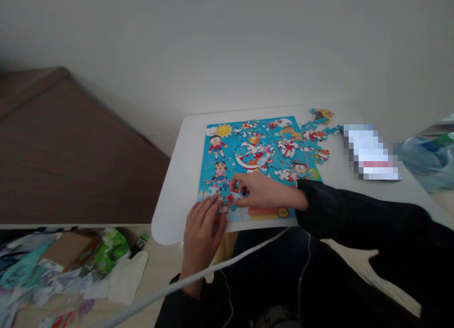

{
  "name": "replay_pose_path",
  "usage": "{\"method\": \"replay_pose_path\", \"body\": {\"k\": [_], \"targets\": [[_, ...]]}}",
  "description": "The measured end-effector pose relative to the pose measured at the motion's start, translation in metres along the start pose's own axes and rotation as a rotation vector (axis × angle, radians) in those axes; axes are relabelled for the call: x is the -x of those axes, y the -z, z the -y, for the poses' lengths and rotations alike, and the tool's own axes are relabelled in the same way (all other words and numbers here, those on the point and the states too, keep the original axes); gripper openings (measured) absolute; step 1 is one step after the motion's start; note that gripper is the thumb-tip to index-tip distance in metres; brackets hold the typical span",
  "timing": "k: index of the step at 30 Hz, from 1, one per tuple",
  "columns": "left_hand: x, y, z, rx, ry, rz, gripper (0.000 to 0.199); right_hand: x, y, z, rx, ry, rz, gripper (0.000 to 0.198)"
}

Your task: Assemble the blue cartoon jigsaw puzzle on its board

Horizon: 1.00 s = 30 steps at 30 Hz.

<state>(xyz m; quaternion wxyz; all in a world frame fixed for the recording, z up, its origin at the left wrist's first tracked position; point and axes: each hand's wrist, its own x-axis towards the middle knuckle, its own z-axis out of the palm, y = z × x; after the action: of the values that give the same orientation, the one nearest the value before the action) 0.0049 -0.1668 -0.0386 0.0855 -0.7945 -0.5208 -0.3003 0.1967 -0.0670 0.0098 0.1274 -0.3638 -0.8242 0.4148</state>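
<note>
A blue cartoon jigsaw puzzle [230,153] lies flat on the white table, its left side mostly filled and its middle strewn with loose pieces. My right hand [257,188] reaches over the lower part of the board, thumb and fingers curled around a small puzzle piece [232,199] with red on it; the fingers partly cover it. At the lower left corner, my left hand [203,224] rests its stretched fingers on the board's edge, close to the right fingertips. More loose puzzle pieces [315,135] are heaped beyond the board's right edge.
A phone [372,153], blurred out, lies on the white table [173,176] to the right, near a clear plastic bag [431,148]. A white cable [198,275] crosses in front of me. At left stand a brown cabinet [81,162] and floor clutter with a cardboard box [69,248].
</note>
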Motion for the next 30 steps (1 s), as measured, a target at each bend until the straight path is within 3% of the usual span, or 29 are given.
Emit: {"method": "replay_pose_path", "body": {"k": [7,16,21,30], "targets": [[0.001,0.000,0.004,-0.024,-0.038,-0.001,0.025,0.007,0.027,-0.008,-0.100,-0.046,-0.014,0.023],[-0.001,-0.002,0.007,-0.107,-0.252,0.028,0.029,0.031,0.066,-0.041,-0.080,-0.130,-0.148,0.028],[-0.005,-0.008,0.008,-0.120,-0.319,0.112,0.044,0.041,0.069,-0.047,0.075,-0.147,-0.205,0.026],[0.003,-0.011,0.013,-0.146,-0.338,0.179,0.057,0.047,0.059,-0.059,0.342,-0.013,-0.232,0.028]]}}
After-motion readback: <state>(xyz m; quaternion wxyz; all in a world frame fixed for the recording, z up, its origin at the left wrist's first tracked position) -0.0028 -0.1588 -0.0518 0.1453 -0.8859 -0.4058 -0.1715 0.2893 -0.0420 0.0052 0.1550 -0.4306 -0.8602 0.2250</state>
